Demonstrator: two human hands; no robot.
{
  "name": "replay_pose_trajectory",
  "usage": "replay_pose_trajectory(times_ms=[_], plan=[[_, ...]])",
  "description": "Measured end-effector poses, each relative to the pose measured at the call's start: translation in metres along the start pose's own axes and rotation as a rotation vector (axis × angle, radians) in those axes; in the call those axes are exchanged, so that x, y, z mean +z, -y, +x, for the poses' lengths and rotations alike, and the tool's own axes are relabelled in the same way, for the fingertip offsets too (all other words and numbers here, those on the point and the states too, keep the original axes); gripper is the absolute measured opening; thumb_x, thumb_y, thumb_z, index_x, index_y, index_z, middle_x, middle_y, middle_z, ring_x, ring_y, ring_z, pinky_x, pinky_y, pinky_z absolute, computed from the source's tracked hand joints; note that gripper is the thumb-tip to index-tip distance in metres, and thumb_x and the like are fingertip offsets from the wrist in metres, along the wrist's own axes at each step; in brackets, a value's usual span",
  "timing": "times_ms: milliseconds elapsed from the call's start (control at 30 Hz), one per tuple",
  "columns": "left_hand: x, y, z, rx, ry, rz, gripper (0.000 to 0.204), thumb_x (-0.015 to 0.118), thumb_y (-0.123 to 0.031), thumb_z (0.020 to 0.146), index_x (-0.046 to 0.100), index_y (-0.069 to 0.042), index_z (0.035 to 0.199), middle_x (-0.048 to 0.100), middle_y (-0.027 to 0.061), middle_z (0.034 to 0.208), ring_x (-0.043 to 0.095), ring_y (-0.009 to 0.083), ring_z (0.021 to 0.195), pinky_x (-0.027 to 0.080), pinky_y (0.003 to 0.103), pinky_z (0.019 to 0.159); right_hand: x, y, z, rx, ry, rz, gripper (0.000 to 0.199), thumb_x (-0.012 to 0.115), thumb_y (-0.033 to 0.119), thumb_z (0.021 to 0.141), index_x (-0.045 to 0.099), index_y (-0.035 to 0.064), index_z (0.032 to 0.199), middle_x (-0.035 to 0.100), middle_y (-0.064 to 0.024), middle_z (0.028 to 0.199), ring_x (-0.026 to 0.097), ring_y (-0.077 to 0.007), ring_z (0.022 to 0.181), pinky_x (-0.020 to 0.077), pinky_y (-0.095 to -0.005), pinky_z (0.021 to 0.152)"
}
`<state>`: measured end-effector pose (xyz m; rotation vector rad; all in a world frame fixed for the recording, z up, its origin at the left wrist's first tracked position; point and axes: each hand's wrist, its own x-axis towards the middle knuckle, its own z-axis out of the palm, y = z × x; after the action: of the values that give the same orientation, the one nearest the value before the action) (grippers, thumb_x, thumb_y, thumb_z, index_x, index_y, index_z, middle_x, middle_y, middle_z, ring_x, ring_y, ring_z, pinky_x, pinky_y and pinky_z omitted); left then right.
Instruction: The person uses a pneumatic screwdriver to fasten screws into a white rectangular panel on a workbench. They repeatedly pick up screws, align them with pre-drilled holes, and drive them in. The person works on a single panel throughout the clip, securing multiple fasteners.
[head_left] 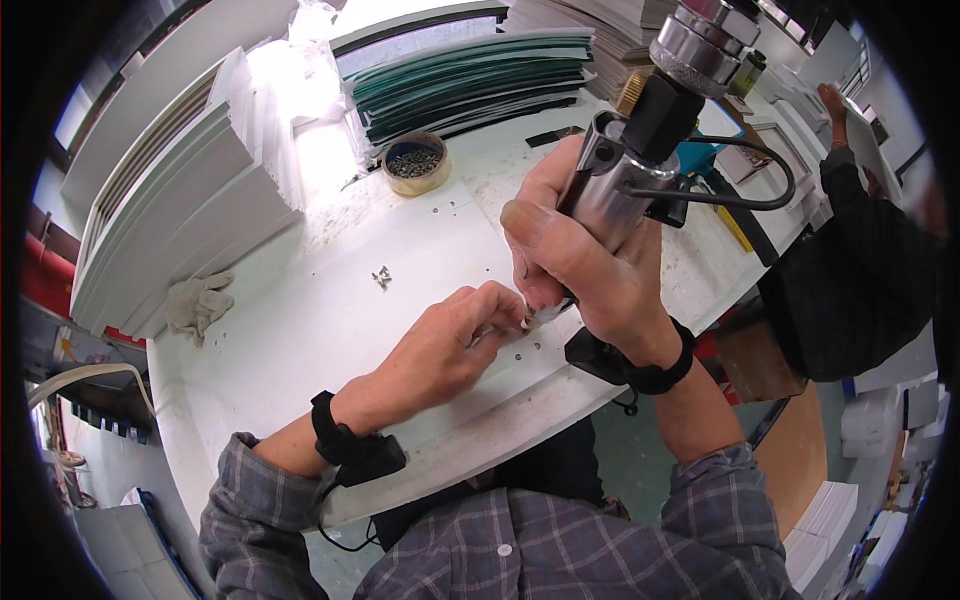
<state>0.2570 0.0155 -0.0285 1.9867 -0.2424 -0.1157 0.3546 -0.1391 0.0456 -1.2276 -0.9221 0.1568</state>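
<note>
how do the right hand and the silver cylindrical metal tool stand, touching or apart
Touching: the head view shows the right hand closed around the silver cylindrical metal tool, with no gap showing between them.

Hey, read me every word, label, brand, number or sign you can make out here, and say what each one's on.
None can be read.
Silver tool in the right hand: no legible lettering.
Round tub: none legible.
White panel: none visible.
Background items: too small or blurred to tell.
</note>
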Motion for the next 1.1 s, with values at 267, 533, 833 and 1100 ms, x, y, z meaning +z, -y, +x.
replay_pose_trajectory(times_ms=[267,533,833,1100], plan=[[-0.003,-0.005,-0.005,0.000,-0.015,0.008,0.021,0.054,0.000,0.096,0.056,-0.003,0.116,0.070,0.0147,0.106,0.064,0.0304,0.101,0.051,0.040,0.091,0.007,-0.007,-0.010,0.032,0.028,-0.015,0.015,0.067,0.010,0.092,0.054,0.0026,0.089,0.059,-0.0057,0.069,0.052,-0.0078,0.050,0.0410,-0.0238,0.044],[-0.060,0.012,-0.042,-0.097,-0.466,0.377,0.020,0.067,-0.007,0.094,0.061,-0.001,0.113,0.066,0.0082,0.088,0.060,0.0162,0.077,0.051,0.032,0.069,0.009,0.012,0.014,-0.025,-0.047,0.080,0.018,0.066,0.016,0.094,0.059,-0.0007,0.093,0.064,-0.0131,0.078,0.051,-0.0078,0.045,0.0445,-0.0238,0.043],[-0.080,0.029,-0.032,-0.242,-0.448,0.494,0.010,0.069,-0.007,0.094,0.065,0.002,0.098,0.064,0.0053,0.083,0.060,0.0108,0.077,0.049,0.026,0.071,-0.001,0.008,0.023,-0.019,-0.115,0.116,0.019,0.067,0.021,0.095,0.063,0.0023,0.091,0.064,-0.0072,0.076,0.052,-0.0068,0.047,0.0438,-0.0241,0.046],[-0.062,0.022,-0.032,-0.259,-0.397,-0.139,0.011,0.068,-0.009,0.098,0.061,-0.001,0.103,0.067,0.0047,0.094,0.064,0.0116,0.085,0.054,0.027,0.077,0.000,0.007,0.027,-0.109,-0.157,0.183,0.018,0.056,0.023,0.102,0.052,0.0055,0.098,0.056,-0.0077,0.086,0.045,-0.0067,0.047,0.0428,-0.0255,0.046]])
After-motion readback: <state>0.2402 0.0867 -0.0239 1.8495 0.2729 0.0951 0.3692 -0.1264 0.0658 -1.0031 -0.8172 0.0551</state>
